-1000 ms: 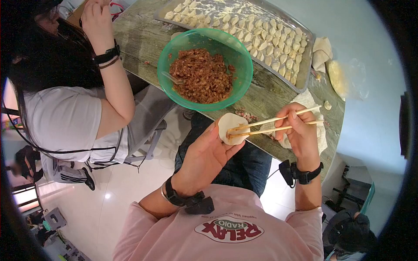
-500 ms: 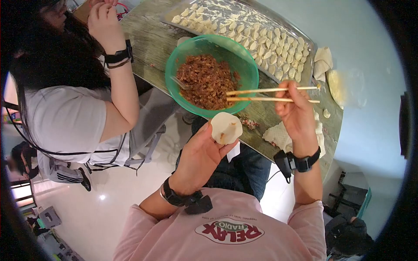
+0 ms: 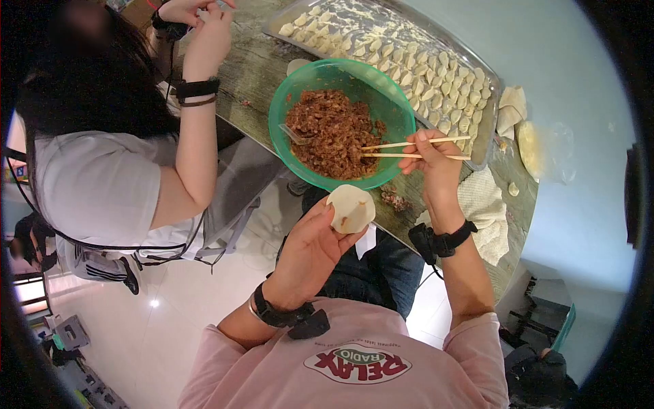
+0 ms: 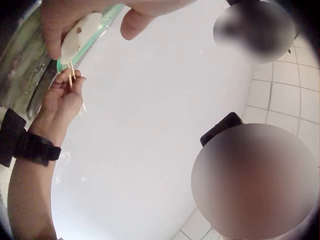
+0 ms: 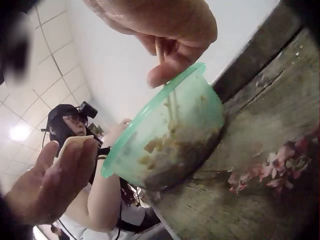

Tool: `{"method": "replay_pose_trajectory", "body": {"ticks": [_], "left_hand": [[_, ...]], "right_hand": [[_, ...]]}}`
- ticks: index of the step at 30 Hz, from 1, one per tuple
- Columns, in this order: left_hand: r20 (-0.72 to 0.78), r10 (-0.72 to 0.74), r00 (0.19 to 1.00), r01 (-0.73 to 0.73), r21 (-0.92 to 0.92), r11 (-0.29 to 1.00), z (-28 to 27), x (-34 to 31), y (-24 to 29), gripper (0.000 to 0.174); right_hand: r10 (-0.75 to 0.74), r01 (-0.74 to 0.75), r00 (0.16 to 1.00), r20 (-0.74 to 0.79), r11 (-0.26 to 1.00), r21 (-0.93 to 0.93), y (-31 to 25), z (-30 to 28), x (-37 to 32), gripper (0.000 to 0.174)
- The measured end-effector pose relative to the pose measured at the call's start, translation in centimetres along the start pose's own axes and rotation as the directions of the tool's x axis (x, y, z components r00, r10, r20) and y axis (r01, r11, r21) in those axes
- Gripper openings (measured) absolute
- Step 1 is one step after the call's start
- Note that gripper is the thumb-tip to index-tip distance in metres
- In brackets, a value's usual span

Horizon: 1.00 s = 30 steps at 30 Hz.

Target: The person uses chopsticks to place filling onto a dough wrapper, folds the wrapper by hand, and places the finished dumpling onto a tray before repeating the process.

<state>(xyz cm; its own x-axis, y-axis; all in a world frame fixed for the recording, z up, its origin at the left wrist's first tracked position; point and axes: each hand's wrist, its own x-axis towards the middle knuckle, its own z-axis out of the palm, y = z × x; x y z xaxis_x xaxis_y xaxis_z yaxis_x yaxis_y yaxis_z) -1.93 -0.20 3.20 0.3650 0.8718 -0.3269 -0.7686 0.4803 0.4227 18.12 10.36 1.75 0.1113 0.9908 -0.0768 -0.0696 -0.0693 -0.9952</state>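
Note:
My left hand (image 3: 308,253) holds a round white dumpling wrapper (image 3: 353,203) by its edge, just in front of the green bowl (image 3: 395,92). A small smear of filling marks the wrapper. Between the fingers of my right hand (image 3: 439,162) is a pair of wooden chopsticks (image 3: 387,155), their tips at the right side of the brown meat filling (image 3: 330,126). A clear spoon (image 3: 294,134) leans in that filling. In the right wrist view, the right hand is over the rim of the bowl (image 5: 200,107), with the left hand and wrapper (image 5: 75,144) off to the left.
Behind the bowl, a metal tray (image 3: 492,126) holds many rows of dumplings (image 3: 426,82). A crumpled white cloth (image 3: 487,211) lies on the table (image 3: 238,88) at right. Another person (image 3: 102,170) sits at left, hands raised over the table.
The chopsticks have left the wrapper and moved up and left into the filling, leaving a smear behind. The left hand still holds the wrapper, slightly lowered at first.

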Motion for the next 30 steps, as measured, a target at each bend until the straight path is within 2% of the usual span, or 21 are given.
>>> {"method": "replay_pose_trajectory", "body": {"ticks": [1,5,7,8,10,14,20,22,23,25,28,29,30], "left_hand": [[-0.004,0.002,1.000,-0.002,0.012,1.000,0.0,0.0,0.0,0.046],[-0.016,-0.004,1.000,0.004,0.026,1.000,0.0,0.1,-0.2,0.046],[-0.008,-0.001,1.000,0.001,0.025,1.000,0.1,0.1,-0.3,0.045],[-0.008,-0.001,1.000,0.002,0.026,1.000,0.1,0.2,-0.3,0.045],[-0.001,0.006,1.000,-0.006,0.037,0.999,0.3,0.2,-0.4,0.044],[-0.015,-0.003,1.000,0.004,0.026,1.000,0.6,0.2,-0.6,0.043],[-0.041,0.022,0.999,-0.019,0.071,0.997,0.6,0.2,-0.4,0.041],[-0.044,0.060,0.997,-0.057,0.066,0.996,0.6,0.1,-0.2,0.041],[-0.043,0.060,0.997,-0.057,0.067,0.996,0.6,0.2,-0.2,0.041],[-0.029,0.085,0.996,-0.083,0.069,0.994,0.4,0.3,-0.1,0.041],[-0.048,0.097,0.994,-0.093,0.069,0.993,0.7,0.3,0.2,0.041],[-0.046,0.096,0.994,-0.092,0.070,0.993,0.7,0.3,0.2,0.041],[-0.052,0.097,0.994,-0.093,0.072,0.993,0.7,0.3,0.2,0.041]], "right_hand": [[0.012,-0.012,1.000,-0.005,0.998,0.056,0.0,-0.1,-0.1,0.021],[0.019,-0.019,1.000,0.001,0.997,0.075,-0.6,-0.4,-0.7,0.022],[-0.109,0.115,0.989,0.100,0.992,-0.060,-1.2,-0.4,-1.2,0.022],[-0.109,0.115,0.989,0.099,0.992,-0.059,-1.3,-0.4,-1.3,0.022],[-0.133,0.166,0.967,0.216,0.976,-0.139,-1.4,-0.4,-1.5,0.023],[-0.128,0.162,0.966,0.227,0.977,-0.139,-1.1,0.2,-1.5,0.023],[0.005,-0.012,0.993,0.119,0.998,0.059,0.1,-0.3,-1.2,0.022],[0.070,-0.089,0.994,0.088,0.968,0.236,0.3,-0.8,-1.1,0.023],[0.070,-0.089,0.994,0.087,0.968,0.237,0.4,-1.1,-1.0,0.023],[0.124,-0.140,0.990,0.067,0.910,0.390,0.6,-1.6,-0.8,0.023],[0.183,-0.200,0.980,0.082,0.850,0.488,0.4,-1.7,-0.7,0.023],[0.182,-0.198,0.980,0.080,0.849,0.489,0.3,-1.6,-0.8,0.023],[0.137,-0.164,0.986,0.099,0.914,0.371,0.2,-1.4,-1.0,0.023]]}}
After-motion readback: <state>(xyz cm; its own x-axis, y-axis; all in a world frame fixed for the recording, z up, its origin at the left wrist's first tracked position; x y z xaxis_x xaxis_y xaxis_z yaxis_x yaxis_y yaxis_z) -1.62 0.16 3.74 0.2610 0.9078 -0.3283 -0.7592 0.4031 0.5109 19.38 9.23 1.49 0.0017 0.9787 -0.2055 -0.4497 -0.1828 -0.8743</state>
